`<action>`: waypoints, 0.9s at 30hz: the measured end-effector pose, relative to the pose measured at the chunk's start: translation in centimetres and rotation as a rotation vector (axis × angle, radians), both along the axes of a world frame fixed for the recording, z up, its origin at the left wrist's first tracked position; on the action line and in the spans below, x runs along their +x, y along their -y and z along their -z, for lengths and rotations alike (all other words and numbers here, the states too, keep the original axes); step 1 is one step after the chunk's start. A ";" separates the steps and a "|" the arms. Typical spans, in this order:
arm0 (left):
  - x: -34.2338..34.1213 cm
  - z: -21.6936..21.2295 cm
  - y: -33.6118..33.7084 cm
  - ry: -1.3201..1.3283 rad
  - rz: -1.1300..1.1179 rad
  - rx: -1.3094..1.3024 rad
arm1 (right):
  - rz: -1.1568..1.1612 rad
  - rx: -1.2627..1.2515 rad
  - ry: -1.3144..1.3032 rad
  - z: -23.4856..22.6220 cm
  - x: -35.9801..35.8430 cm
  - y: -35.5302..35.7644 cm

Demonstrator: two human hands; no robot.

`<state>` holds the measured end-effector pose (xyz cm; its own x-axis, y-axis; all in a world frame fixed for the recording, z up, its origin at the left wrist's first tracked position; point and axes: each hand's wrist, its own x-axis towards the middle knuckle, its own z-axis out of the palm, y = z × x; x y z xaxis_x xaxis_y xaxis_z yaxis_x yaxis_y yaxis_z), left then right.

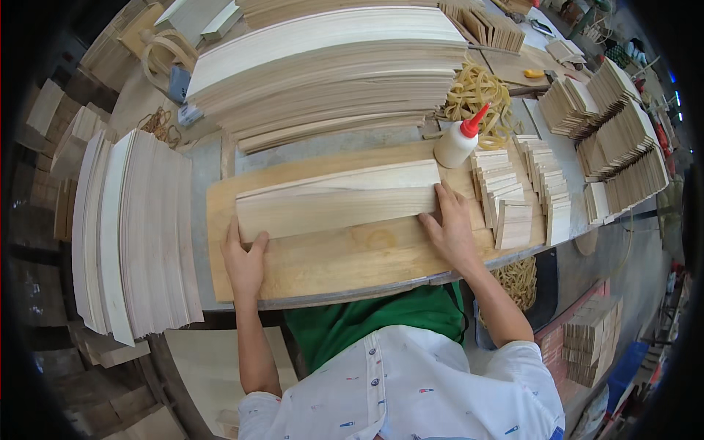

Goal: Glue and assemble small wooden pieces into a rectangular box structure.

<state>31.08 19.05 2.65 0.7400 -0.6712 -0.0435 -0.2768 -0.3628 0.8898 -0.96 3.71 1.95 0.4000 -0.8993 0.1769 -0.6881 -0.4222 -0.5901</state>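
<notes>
Two long pale wooden boards (337, 202) lie against each other lengthwise on a wider wooden work board (323, 268); whether they are joined cannot be told. My left hand (244, 258) grips their left end, thumb at the near edge and fingers along the end. At the opposite end my right hand (449, 226) holds them the same way, thumb on the near edge. A white glue bottle (456, 147) with a red tip stands just behind my right hand. To the right of that hand, small thin wooden pieces (502, 191) lie overlapped in rows.
Behind the work board rises a tall stack of long boards (330, 70). Another board stack (158, 235) stands at the left. Yellowish rubber bands (480, 95) are heaped beyond the bottle. More small wooden pieces (623, 139) are stacked at the far right. A bin of bands (517, 282) sits below the table edge.
</notes>
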 end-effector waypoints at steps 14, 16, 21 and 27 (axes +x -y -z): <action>-3.7 -1.6 -7.7 0.362 0.229 0.458 | -0.120 0.060 -0.151 -1.3 -5.3 -6.9; -2.3 -0.8 -7.2 0.351 0.322 0.381 | -0.172 0.055 -0.162 -1.5 -5.3 -6.8; -0.7 -0.7 -6.5 0.383 0.405 0.346 | -0.179 0.040 -0.130 -0.7 -5.8 -6.0; 0.5 -1.0 -5.0 0.451 0.452 0.329 | -0.192 0.065 -0.171 -2.8 -5.3 -4.2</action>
